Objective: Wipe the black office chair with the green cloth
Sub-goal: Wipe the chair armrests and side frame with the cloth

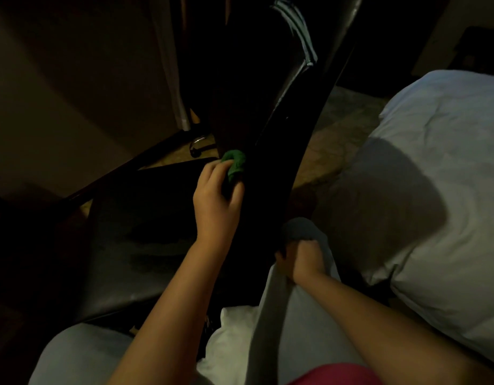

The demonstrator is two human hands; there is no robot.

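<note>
The black office chair [270, 151] stands close in front of me in dim light; its backrest runs from the top centre down toward my lap, and its seat [145, 223] lies to the left. My left hand [216, 201] grips the bunched green cloth [234, 162] and holds it against the lower part of the backrest, near where it meets the seat. My right hand [300, 258] is curled round the near edge of the backrest, beside my grey-clad knee. The top edge of the chair shows pale, worn strips.
A white pillow and bedding [434, 190] fill the right side, close to the chair. A pale curtain [170, 79] hangs at the upper left beside a wall. A chair caster [196, 147] sits on the tan floor [332, 151]. My grey-trousered legs [295, 329] are below.
</note>
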